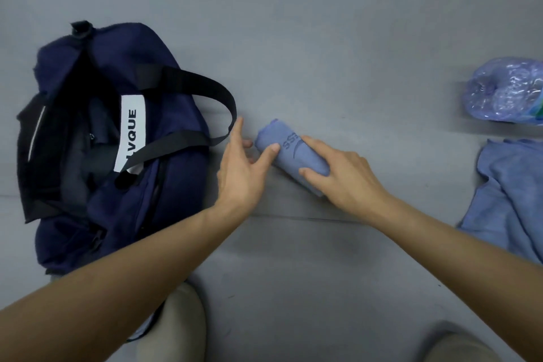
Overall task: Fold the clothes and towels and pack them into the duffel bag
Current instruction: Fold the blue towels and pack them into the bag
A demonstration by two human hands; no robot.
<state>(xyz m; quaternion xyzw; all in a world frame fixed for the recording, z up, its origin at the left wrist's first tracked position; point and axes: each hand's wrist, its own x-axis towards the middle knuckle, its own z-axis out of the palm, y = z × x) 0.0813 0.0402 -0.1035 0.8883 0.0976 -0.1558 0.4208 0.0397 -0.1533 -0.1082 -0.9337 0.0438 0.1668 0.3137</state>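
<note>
A small blue towel (289, 153), rolled into a tight cylinder with dark print on it, lies on the grey floor in the middle of the view. My right hand (343, 176) wraps over its near end, fingers curled around it. My left hand (244, 167) is beside the roll's far end with fingers spread, the thumb touching the cloth. The navy duffel bag (164, 173) lies at the left with its top open, black straps and a white label across it. A loose blue towel (511, 203) lies crumpled at the right edge.
A blue package in clear plastic wrap (505, 91) sits at the far right, above the loose towel. My knees in beige trousers (173, 329) show at the bottom. Grey floor (323, 38) stretches beyond the bag and the roll.
</note>
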